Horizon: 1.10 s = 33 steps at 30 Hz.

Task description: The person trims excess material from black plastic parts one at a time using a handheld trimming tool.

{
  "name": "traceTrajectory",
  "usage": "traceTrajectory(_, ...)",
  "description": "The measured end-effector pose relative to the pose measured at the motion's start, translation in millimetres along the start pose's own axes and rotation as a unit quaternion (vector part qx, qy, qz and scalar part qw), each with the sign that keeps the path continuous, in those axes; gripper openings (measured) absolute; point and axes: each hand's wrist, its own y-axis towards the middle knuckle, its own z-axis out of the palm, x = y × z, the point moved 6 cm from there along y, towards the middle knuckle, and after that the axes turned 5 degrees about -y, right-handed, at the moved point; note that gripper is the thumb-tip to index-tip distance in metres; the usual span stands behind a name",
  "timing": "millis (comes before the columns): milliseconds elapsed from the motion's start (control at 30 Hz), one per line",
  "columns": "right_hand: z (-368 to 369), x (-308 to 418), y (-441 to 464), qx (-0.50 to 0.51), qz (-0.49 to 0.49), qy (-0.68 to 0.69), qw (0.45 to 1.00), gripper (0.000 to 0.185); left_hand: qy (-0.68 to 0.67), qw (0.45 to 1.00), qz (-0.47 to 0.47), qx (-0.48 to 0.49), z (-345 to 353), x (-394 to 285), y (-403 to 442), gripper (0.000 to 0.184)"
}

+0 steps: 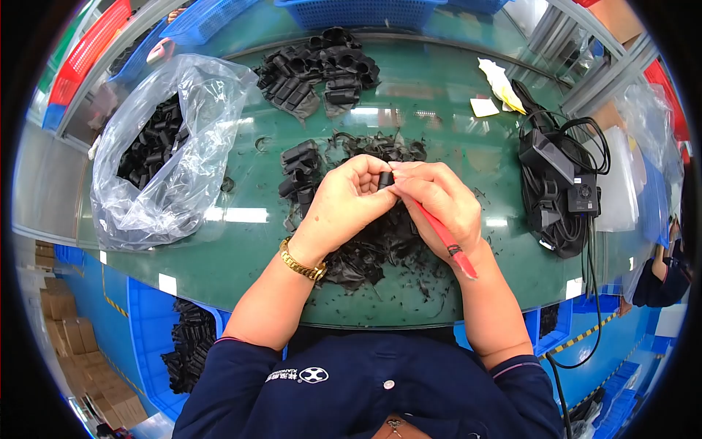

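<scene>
Between the thumb and fingers of my left hand [338,201] is a small black cylindrical part [385,178], its round end showing. My right hand [447,205] is closed around a slim red-handled tool [442,233], with the fingertips meeting the black part. The tool's working end is hidden by my fingers, so its kind cannot be made out. Under and around both hands lies a heap of thin black scraps [358,256]. Left of my left hand sit several black moulded pieces [300,172].
A clear plastic bag [212,132] of black parts stands on the green table [241,282] at left. More joined black pieces [318,69] lie at the back. Black power adapters and cables [559,175] occupy the right side. A blue bin [146,314] is below at left.
</scene>
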Motion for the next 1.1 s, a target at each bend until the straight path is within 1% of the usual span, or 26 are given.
traceTrajectory(33, 0, -1, 0, 0.000, 0.002, 0.000, 1.000, 0.021, -0.020, 1.000, -0.007, -0.005, 0, 0, 0, 0.021)
traceTrajectory(100, -5, -4, 0, -0.041, 0.019, -0.033, 0.998, 0.020, -0.004, 1.000, -0.016, 0.011, 0, -3, -2, 0.021)
traceTrajectory(133, -10, -6, 3, -0.050, 0.037, -0.019, 0.998, 0.027, 0.012, 0.999, -0.023, 0.027, 1, -3, -3, 0.020)
traceTrajectory(167, -14, -15, 3, -0.073, 0.048, 0.010, 0.996, 0.019, 0.011, 0.999, -0.023, 0.027, 1, -3, -3, 0.020)
traceTrajectory(233, -18, -32, -3, -0.116, 0.201, 0.112, 0.966, 0.012, -0.009, 0.999, 0.017, 0.043, 1, -7, -2, 0.019)
traceTrajectory(267, -19, -37, -6, -0.126, 0.258, 0.140, 0.948, 0.008, -0.009, 0.999, 0.018, 0.041, 1, -8, -2, 0.019)
traceTrajectory(300, -18, -40, -9, -0.132, 0.311, 0.207, 0.918, 0.008, -0.030, 0.999, 0.009, 0.042, 1, -7, -1, 0.018)
traceTrajectory(367, -17, -44, -10, -0.117, 0.339, 0.267, 0.895, 0.011, -0.050, 0.998, 0.002, 0.044, 1, -8, -1, 0.018)
traceTrajectory(400, -19, -43, -8, -0.117, 0.338, 0.267, 0.895, 0.011, -0.060, 0.997, -0.008, 0.039, 2, -8, -1, 0.018)
traceTrajectory(467, -13, -37, -3, -0.083, 0.328, 0.411, 0.847, 0.011, -0.070, 0.997, -0.020, 0.034, 1, -7, -2, 0.018)
traceTrajectory(500, -12, -36, -4, -0.083, 0.328, 0.411, 0.846, 0.011, -0.065, 0.997, -0.024, 0.033, 0, -6, -2, 0.017)
traceTrajectory(567, -5, -33, -6, -0.030, 0.321, 0.411, 0.853, 0.011, -0.059, 0.997, -0.031, 0.032, -1, -4, -2, 0.017)
traceTrajectory(600, -4, -31, -6, -0.021, 0.319, 0.405, 0.857, 0.011, -0.063, 0.997, -0.023, 0.034, -1, -4, -2, 0.017)
traceTrajectory(800, -1, -29, -7, 0.010, 0.315, 0.384, 0.868, 0.012, -0.068, 0.997, 0.001, 0.033, 3, -7, -2, 0.017)
traceTrajectory(933, 1, -28, -8, 0.002, 0.317, 0.375, 0.871, 0.010, -0.045, 0.999, 0.007, 0.029, 0, -2, 0, 0.017)
traceTrajectory(967, -1, -25, -5, 0.014, 0.274, 0.304, 0.912, 0.010, -0.045, 0.999, 0.008, 0.029, -1, -2, -1, 0.017)
traceTrajectory(1000, -2, -21, -2, 0.025, 0.228, 0.231, 0.946, 0.009, -0.014, 1.000, -0.001, 0.025, -3, -1, -1, 0.017)
traceTrajectory(1033, -6, -10, 7, 0.021, 0.148, 0.154, 0.977, 0.012, 0.017, 1.000, -0.009, 0.020, -4, -1, -1, 0.016)
traceTrajectory(1100, -2, 2, 6, 0.017, 0.024, 0.026, 0.999, 0.018, 0.004, 1.000, -0.016, 0.006, -3, 1, 0, 0.016)
